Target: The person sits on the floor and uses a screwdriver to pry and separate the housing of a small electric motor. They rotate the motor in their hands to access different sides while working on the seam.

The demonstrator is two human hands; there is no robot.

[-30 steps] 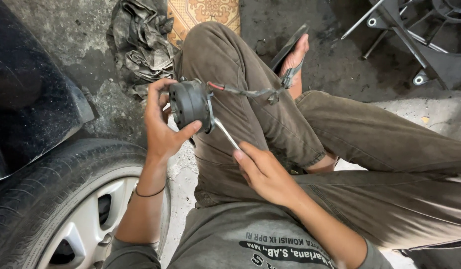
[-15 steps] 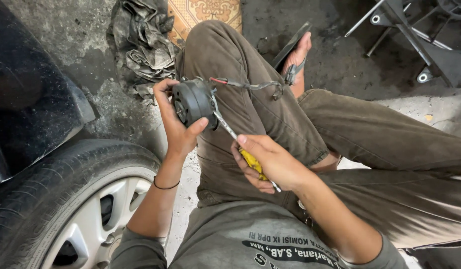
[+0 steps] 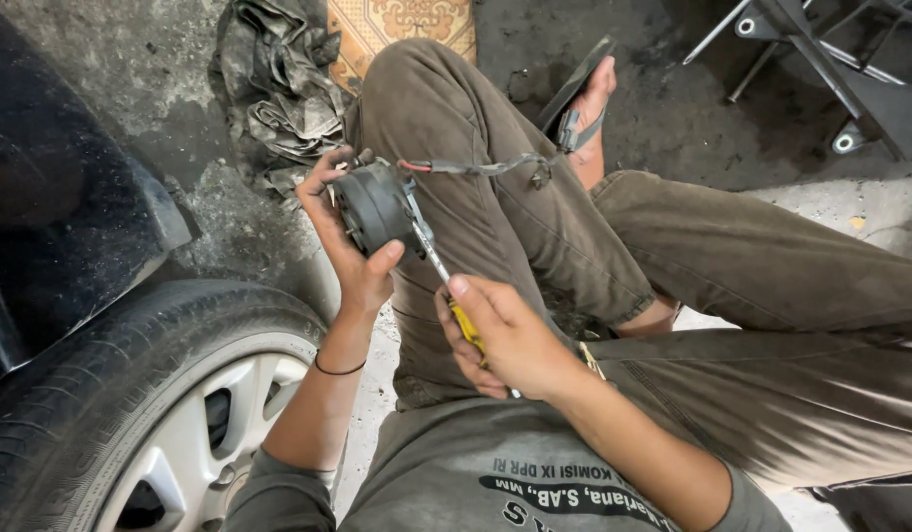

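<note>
Head view: left hand wrapped around a round black motor, held up over the raised knee. Right hand closed on a yellow-handled screwdriver, tip set against the motor's housing edge just beside the left thumb. Grey cable with plug trailing off past the motor. Tyre below the left wrist. Seemingly mid-way through working a fastener or seam; calls next for steady tip pressure.

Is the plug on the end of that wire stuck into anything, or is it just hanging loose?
Loose. The grey plug ends the wire from the round motor and lies over the knee, joined to nothing.
</note>
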